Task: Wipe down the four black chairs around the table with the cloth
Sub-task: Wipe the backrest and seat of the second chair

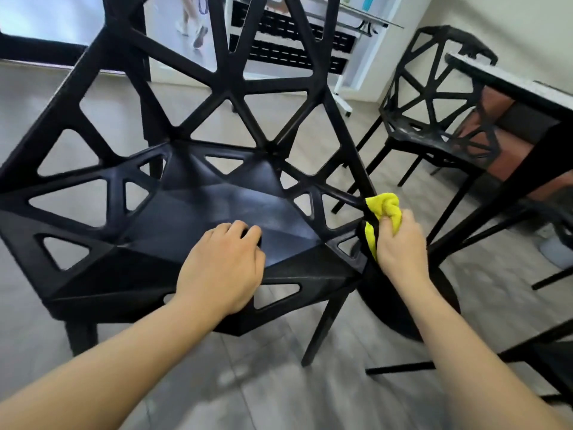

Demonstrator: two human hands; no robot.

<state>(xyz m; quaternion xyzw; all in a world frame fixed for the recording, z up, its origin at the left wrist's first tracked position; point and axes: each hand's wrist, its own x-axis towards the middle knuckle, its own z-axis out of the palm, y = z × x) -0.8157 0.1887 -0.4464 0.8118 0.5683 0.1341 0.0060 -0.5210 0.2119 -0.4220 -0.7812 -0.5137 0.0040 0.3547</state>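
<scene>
A black lattice chair [192, 200] fills the left and middle of the view, its seat facing me. My left hand [223, 268] rests on the seat's front edge, fingers curled over the surface. My right hand [400, 243] is closed on a yellow cloth [383, 209], pressed against the chair's right side bar near the front corner. A second black chair [434, 119] stands at the back right beside the table [508, 85]. Part of a third chair [545, 355] shows at the lower right edge.
The table's round black base [412, 305] sits on the grey wood floor just right of the near chair. A white shelf unit [356, 63] stands at the back. A person's legs [192, 23] are visible through the glass at the top.
</scene>
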